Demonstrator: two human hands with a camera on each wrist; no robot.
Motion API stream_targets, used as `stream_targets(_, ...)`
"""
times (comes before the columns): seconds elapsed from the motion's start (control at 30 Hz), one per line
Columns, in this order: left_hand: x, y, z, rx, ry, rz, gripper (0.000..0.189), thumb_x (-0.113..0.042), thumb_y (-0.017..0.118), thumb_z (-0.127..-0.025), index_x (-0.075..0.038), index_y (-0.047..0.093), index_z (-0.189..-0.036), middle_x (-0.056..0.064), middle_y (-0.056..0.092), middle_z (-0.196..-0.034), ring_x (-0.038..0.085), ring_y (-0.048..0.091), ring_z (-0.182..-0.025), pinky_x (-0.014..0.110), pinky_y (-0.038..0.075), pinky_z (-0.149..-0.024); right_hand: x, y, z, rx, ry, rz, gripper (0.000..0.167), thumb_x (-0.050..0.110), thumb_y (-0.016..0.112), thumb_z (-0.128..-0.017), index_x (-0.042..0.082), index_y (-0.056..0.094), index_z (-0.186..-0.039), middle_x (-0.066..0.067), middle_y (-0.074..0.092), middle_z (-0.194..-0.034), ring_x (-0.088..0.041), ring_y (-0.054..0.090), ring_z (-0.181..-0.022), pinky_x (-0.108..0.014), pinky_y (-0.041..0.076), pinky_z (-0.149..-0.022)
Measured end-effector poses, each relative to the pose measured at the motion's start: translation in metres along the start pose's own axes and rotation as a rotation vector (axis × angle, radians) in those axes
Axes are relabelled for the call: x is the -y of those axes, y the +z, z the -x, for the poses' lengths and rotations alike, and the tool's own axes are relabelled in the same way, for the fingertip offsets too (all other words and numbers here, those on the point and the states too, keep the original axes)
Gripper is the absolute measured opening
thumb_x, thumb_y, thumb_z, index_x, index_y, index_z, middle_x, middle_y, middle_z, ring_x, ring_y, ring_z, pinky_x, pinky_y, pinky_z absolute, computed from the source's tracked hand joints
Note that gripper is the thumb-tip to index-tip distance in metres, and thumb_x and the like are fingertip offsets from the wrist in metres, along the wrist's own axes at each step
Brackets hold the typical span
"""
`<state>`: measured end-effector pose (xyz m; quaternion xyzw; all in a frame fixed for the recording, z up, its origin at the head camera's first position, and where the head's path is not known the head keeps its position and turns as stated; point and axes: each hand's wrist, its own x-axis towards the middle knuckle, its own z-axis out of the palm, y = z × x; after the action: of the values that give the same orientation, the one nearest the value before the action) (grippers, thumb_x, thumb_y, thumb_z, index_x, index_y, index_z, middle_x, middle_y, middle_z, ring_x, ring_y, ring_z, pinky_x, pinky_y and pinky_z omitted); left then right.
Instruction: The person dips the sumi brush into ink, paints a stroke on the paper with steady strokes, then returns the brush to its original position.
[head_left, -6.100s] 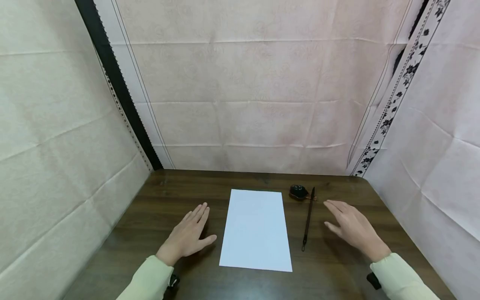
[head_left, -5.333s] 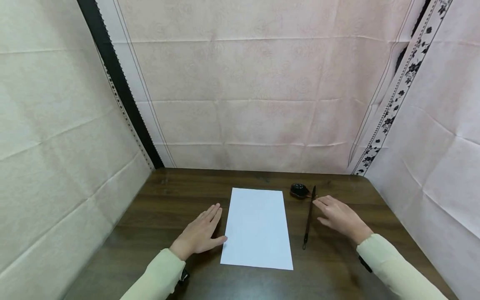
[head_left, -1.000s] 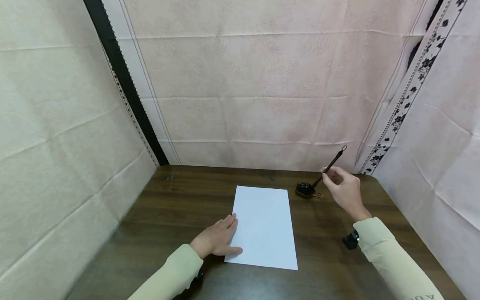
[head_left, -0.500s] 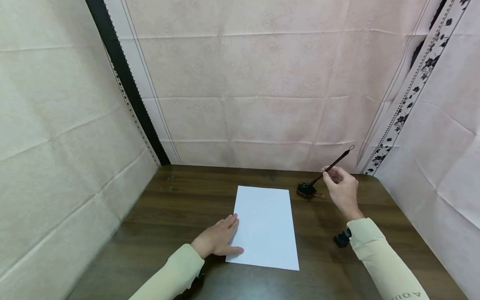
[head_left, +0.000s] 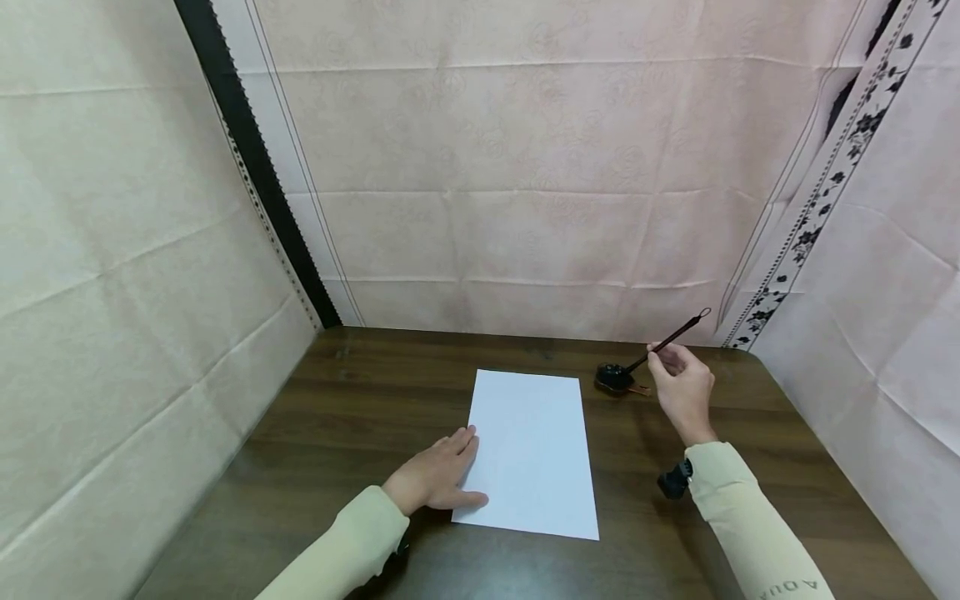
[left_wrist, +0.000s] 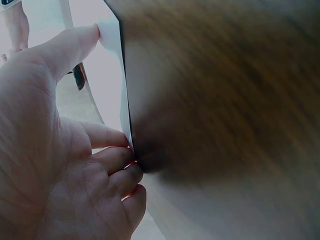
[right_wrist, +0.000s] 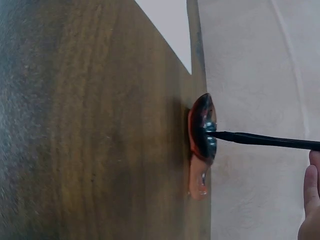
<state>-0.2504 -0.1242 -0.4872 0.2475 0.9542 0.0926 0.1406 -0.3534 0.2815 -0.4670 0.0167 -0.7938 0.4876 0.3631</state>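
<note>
A sheet of white paper (head_left: pixel 528 454) lies on the wooden table. On its left edge rests my left hand (head_left: pixel 438 475), fingers fairly straight and thumb out over the lower left corner; the left wrist view shows the fingers (left_wrist: pixel 112 157) along the paper edge. My right hand (head_left: pixel 684 387) pinches a dark writing brush (head_left: pixel 675 336) between thumb and fingers. The brush slants, its looped end up to the right and its tip at a small dish (head_left: pixel 613 379) of black ink. In the right wrist view the tip meets the black inside the reddish-brown dish (right_wrist: pixel 199 172), which has a short handle.
The wooden table (head_left: pixel 360 392) ends at a pale cloth wall (head_left: pixel 487 200) behind, with more cloth on both sides. The ink dish sits near the table's back edge, right of the paper. A black wrist device (head_left: pixel 675 481) is on the right forearm.
My right hand has picked the brush off the table and brought its tip to the ink dish; lately the brush leans lower. My left hand has moved right onto the paper's edge.
</note>
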Motion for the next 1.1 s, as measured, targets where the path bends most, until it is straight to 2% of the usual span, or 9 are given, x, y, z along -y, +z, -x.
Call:
stream_targets(0.1, -0.0001, -0.0004, -0.0001, 0.002, -0.001, 0.001, 0.098, -0.061, 0.068, -0.095, -0.003, 0.033, -0.165, 0.013, 0.025, -0.176, 0.029, 0.026, -0.164, 0.047, 0.028, -0.132, -0.0029, 0.0021, 0.0022, 0.006, 0.007, 0.006, 0.017, 0.013, 0.072, -0.100, 0.003, 0.077, -0.113, -0.014, 0.081, -0.111, 0.008, 0.070, -0.092, -0.001, 0.051, -0.082)
stream_targets(0.33, 0.0004, 0.0002, -0.0019, -0.001, -0.004, -0.020, 0.098, -0.062, 0.068, -0.095, -0.004, 0.032, -0.165, 0.012, 0.025, -0.177, 0.028, 0.026, -0.164, 0.046, 0.028, -0.133, -0.0073, 0.0043, 0.0047, 0.035, 0.025, 0.028, 0.018, 0.012, 0.071, -0.101, 0.004, 0.077, -0.115, -0.014, 0.080, -0.113, 0.021, 0.062, -0.089, -0.001, 0.050, -0.082)
stream_targets(0.7, 0.0004, -0.0008, -0.0007, 0.009, -0.009, 0.006, 0.098, -0.061, 0.068, -0.095, -0.004, 0.032, -0.165, 0.012, 0.024, -0.177, 0.028, 0.025, -0.164, 0.047, 0.028, -0.133, -0.0030, 0.0068, 0.0000, 0.021, -0.019, 0.011, 0.016, 0.013, 0.072, -0.100, 0.004, 0.078, -0.113, -0.015, 0.081, -0.109, 0.020, 0.063, -0.087, -0.001, 0.050, -0.080)
stream_targets(0.97, 0.0011, 0.0006, -0.0013, 0.006, -0.005, -0.007, 0.098, -0.062, 0.068, -0.095, -0.003, 0.032, -0.165, 0.012, 0.024, -0.177, 0.028, 0.025, -0.164, 0.046, 0.028, -0.133, -0.0025, 0.0070, 0.0043, 0.076, 0.029, 0.062, 0.016, 0.014, 0.071, -0.101, 0.008, 0.078, -0.114, -0.012, 0.080, -0.111, 0.022, 0.061, -0.088, -0.001, 0.049, -0.081)
stream_targets(1.1, 0.0012, 0.0007, -0.0011, 0.004, -0.004, -0.010, 0.098, -0.062, 0.068, -0.095, -0.003, 0.032, -0.165, 0.012, 0.024, -0.177, 0.028, 0.025, -0.164, 0.046, 0.028, -0.133, -0.0030, 0.0074, 0.0028, 0.058, 0.014, 0.044, 0.016, 0.014, 0.072, -0.101, 0.007, 0.078, -0.113, -0.013, 0.080, -0.109, 0.020, 0.062, -0.087, -0.001, 0.049, -0.081)
